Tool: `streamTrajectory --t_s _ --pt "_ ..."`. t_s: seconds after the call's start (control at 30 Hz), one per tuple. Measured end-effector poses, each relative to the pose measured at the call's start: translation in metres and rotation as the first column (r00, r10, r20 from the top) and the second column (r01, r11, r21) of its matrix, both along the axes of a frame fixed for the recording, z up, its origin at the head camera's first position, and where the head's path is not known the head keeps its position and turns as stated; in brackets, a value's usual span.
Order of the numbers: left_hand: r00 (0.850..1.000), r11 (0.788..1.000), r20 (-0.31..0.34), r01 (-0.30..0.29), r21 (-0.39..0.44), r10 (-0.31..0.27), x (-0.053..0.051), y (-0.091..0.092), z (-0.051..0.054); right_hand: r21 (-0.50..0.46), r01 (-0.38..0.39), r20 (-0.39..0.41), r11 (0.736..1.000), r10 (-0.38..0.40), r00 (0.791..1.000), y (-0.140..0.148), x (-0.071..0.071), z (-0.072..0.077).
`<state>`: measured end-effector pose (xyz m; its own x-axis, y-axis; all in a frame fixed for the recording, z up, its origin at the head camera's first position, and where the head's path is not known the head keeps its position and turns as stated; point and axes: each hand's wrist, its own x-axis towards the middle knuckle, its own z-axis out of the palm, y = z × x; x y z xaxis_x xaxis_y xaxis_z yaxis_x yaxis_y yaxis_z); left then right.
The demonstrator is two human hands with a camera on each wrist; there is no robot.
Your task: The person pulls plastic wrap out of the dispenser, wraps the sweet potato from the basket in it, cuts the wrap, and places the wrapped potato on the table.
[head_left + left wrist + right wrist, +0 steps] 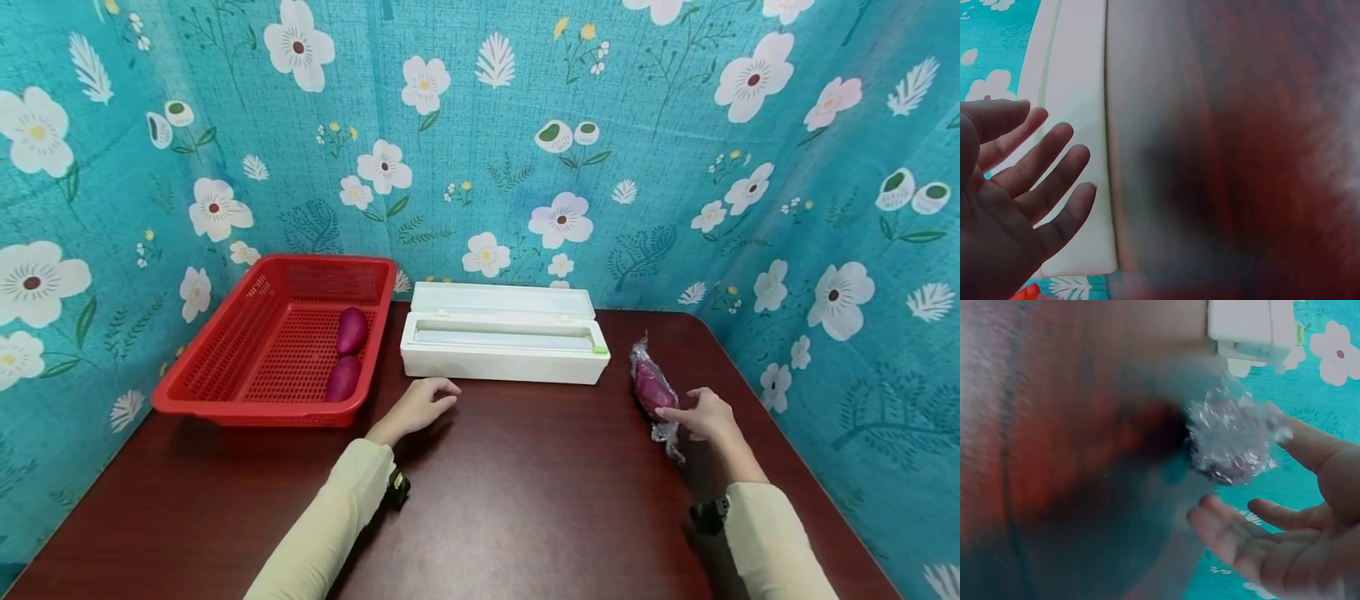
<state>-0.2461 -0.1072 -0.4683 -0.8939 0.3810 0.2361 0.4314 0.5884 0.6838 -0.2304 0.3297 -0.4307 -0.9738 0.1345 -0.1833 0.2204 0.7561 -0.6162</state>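
A purple sweet potato (651,387) in clear plastic wrap lies on the table at the right, its film ends twisted. My right hand (703,415) is beside it, thumb reaching to its near side; whether they touch I cannot tell. In the right wrist view, the crinkled film (1232,434) is close to the thumb, and the fingers of that hand (1285,544) are spread and loosely bent. My left hand (422,405) hovers before the white cling film box (502,364), holding nothing, its fingers (1060,165) apart and relaxed.
A red plastic basket (258,408) stands at the back left with two bare purple sweet potatoes (352,332) inside. The box's lid (502,301) is raised at the back. Floral blue cloth (480,167) hangs around the table (525,500).
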Motion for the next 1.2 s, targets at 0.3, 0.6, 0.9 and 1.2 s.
streamTrajectory --t_s 0.3,0.6,0.9,1.2 --pt "0.987 0.988 -0.069 -0.144 0.049 0.147 -0.011 0.0 0.015 0.136 -0.024 -0.356 0.99 0.071 0.932 -0.028 -0.012 0.024" --pt "0.946 0.942 -0.096 -0.292 0.167 0.31 -0.025 0.002 0.026 0.015 -0.143 -0.404 0.99 0.137 0.904 -0.071 -0.043 0.017" --pt "0.909 0.91 -0.111 -0.381 0.165 0.401 -0.031 0.003 0.024 0.007 -0.221 -0.458 0.975 0.2 0.866 -0.095 -0.061 0.01" --pt "0.884 0.888 -0.109 -0.441 0.131 0.455 -0.033 0.004 0.028 0.067 -0.189 -0.484 0.98 0.198 0.853 -0.099 -0.07 0.008"
